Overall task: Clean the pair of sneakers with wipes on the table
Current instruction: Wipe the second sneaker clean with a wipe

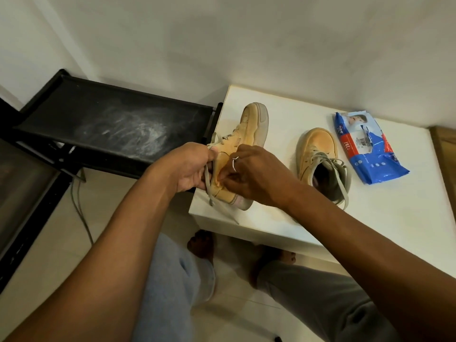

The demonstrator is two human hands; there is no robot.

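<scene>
The first sneaker (249, 129), tan w/ a pale rubber toe cap, is held tipped on its side at the left edge of the white table (394, 218), toe pointing away from the person, heel near the table's front-left corner. It is gripped by the left hand (190, 166), fingers curled round the upper from the left, w/ a grey lace (208, 178) running through the grip and hanging below. The upper near the collar is pinched by the right hand (254, 176), fingertips drawn tight together; whether fabric or lace is caught betw. them cannot be told. A thin ring (234, 162) is worn on that hand. The second sneaker (318, 149) is stood upright on the table to the right, well apart from the first, laces loose. Just beside it, further right, a blue wipes pack (370, 146) is laid flat. To the left of the table a black rack (111, 119) w/ a dust-smeared shelf is seen, and a cable (79, 206) is trailed over the floor below it
</scene>
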